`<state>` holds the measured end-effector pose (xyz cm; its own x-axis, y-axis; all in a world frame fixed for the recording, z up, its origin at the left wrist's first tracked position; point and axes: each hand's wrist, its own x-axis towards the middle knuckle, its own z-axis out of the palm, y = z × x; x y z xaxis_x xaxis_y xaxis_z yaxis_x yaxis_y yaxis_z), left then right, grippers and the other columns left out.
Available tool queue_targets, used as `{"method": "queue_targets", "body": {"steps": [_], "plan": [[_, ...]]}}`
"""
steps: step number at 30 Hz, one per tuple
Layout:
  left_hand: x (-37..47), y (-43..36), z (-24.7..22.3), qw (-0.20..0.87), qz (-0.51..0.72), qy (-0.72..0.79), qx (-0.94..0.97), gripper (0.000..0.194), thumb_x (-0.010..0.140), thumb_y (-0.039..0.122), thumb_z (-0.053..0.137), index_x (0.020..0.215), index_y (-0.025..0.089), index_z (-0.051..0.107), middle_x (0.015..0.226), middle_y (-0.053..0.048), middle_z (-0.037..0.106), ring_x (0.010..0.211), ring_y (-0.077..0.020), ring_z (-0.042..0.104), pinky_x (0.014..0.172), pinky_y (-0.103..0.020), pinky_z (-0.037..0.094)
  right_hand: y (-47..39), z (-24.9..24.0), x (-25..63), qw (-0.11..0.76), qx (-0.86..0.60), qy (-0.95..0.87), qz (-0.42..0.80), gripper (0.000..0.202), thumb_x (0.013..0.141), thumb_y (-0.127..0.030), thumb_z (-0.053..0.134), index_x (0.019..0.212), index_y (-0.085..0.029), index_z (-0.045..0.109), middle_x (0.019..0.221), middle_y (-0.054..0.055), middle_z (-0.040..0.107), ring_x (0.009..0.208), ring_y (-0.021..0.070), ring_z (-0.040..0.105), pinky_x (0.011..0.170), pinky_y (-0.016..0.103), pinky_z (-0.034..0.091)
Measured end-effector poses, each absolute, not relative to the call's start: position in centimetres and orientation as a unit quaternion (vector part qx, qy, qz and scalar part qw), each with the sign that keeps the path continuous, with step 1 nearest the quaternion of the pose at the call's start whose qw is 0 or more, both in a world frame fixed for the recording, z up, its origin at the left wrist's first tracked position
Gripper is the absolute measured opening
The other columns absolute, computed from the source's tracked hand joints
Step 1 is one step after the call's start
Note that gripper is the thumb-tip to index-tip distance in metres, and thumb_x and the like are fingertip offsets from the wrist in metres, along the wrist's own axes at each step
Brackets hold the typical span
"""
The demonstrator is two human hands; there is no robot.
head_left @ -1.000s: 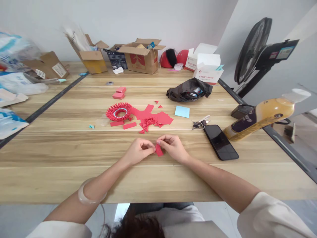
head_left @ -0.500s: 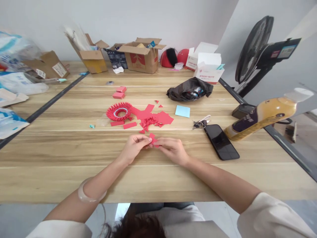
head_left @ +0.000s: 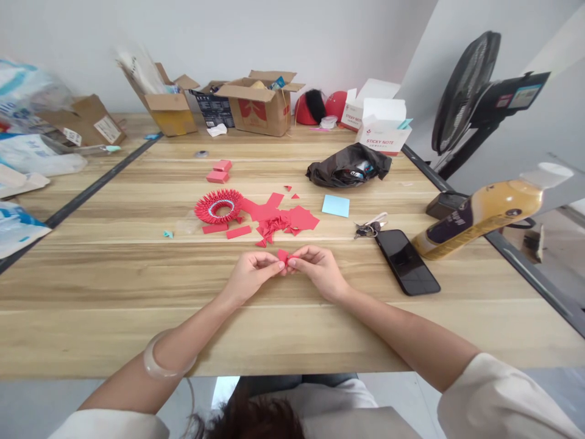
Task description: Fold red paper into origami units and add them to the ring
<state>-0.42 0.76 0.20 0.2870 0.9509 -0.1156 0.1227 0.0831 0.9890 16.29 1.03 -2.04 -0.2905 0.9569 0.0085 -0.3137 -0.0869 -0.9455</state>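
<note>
Between my two hands is a small piece of red paper (head_left: 283,255), partly hidden by the fingers. My left hand (head_left: 254,272) pinches its left side between thumb and forefinger. On the other side, the thumb and fingers of my right hand (head_left: 320,272) are closed on the same paper. Just beyond the hands lies a heap of red folded pieces and slips (head_left: 274,225). A round red ring of folded paper (head_left: 206,207) with a light blue inner band sits left of the heap. Red paper strips (head_left: 238,231) lie in front of it.
To the right are a phone (head_left: 409,262), keys (head_left: 368,228) and a tilted yellow bottle (head_left: 484,210). A blue sticky-note pad (head_left: 336,205) and a black plastic bag (head_left: 347,166) lie farther back. Cardboard boxes (head_left: 260,110) line the wall; a fan (head_left: 466,91) stands at right.
My right hand has turned, its thumb now on top against the paper where its fingers lay extended before. The red paper looks smaller and more folded between the fingertips.
</note>
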Motion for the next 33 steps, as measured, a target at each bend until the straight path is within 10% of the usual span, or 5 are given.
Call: {"method": "queue_targets", "body": {"steps": [33], "plan": [[-0.12, 0.62, 0.41, 0.524, 0.328, 0.493, 0.612, 0.022, 0.075, 0.029, 0.059, 0.063, 0.014, 0.068, 0.066, -0.006, 0.07, 0.067, -0.0173, 0.063, 0.067, -0.026, 0.047, 0.67, -1.79, 15.86, 0.478, -0.4, -0.492, 0.608, 0.025, 0.071, -0.039, 0.065, 0.07, -0.015, 0.058, 0.061, 0.003, 0.064, 0.057, 0.0127, 0.058, 0.056, 0.025, 0.046]]}}
